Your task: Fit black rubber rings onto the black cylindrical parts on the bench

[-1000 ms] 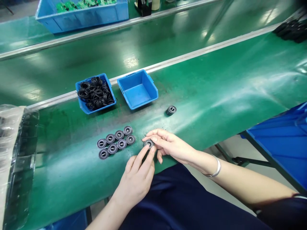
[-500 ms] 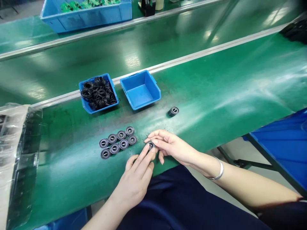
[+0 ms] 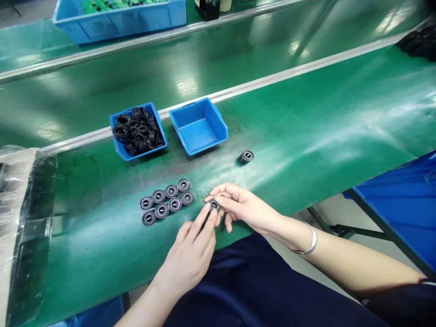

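Note:
Between my hands is a small round black part [image 3: 215, 205] with a recessed centre, held just above the green bench. My right hand [image 3: 240, 206], wearing a silver bangle at the wrist, grips it with thumb and fingers curled around its side. The fingertips of my left hand [image 3: 194, 252] press on its top and near edge, covering some of it. To the left, several similar black round parts [image 3: 161, 210] stand upright in two close rows. Another black cylindrical part [image 3: 245, 157] stands alone, beyond my right hand.
A blue bin [image 3: 160, 141] of coiled black rings or wires stands beside an empty blue bin [image 3: 199, 136] near the metal rail. A larger blue crate [image 3: 136, 22] with green pieces sits farther back. Clear plastic packaging [image 3: 34, 227] lies at the left edge.
My left hand's fingers have drawn back slightly on the round black part, so more of its top shows. My right hand keeps its grip. The camera view has shifted a little.

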Demonstrator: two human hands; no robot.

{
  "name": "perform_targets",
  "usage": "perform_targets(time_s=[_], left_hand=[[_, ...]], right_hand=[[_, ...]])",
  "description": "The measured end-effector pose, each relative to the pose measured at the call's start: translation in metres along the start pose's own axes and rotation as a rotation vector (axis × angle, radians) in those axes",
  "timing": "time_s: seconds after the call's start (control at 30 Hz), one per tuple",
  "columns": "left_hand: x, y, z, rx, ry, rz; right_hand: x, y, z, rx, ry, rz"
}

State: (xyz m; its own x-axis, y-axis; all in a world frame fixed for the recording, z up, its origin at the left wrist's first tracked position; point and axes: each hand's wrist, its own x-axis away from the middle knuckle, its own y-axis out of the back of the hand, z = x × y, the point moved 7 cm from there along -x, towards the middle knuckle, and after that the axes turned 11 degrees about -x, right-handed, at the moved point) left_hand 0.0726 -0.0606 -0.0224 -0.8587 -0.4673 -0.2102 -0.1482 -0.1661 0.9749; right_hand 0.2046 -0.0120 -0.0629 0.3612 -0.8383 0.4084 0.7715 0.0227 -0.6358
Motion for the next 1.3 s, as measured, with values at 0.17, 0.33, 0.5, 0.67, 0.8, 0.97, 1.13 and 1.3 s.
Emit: perform_targets(time_s=[0.17,0.33,0.5,0.67,0.8,0.97,1.13,1.3], left_hand=[[0.001,0.001,-0.001,-0.009,-0.074,0.031],[0.003,0.003,0.003,0.066,-0.032,-0.050],[0.004,0.008,0.002,0.084,0.005,-0.106],[0.002,0.004,-0.001,0.074,-0.019,-0.057],[-0.003,0.004,0.001,0.052,-0.025,-0.020],[-0.002,0.002,0.003,0.085,-0.038,-0.001],[0.009,-0.002,0.010,0.122,0.079,-0.053],[0.010,-0.001,0.006,0.091,0.076,-0.063]], right_hand=[[0.000,-0.001,0.001,0.001,-0.005,-0.020],[0.002,0.001,0.001,0.043,0.044,-0.043],[0.003,0.001,0.001,0.078,0.069,-0.046],[0.003,0.002,0.001,0.072,0.086,-0.027],[0.003,0.004,0.000,0.076,0.080,-0.019],[0.000,0.005,0.001,0.035,0.031,-0.049],[0.001,0.004,0.002,0.062,0.062,-0.053],[0.001,0.002,0.002,0.057,0.067,-0.052]])
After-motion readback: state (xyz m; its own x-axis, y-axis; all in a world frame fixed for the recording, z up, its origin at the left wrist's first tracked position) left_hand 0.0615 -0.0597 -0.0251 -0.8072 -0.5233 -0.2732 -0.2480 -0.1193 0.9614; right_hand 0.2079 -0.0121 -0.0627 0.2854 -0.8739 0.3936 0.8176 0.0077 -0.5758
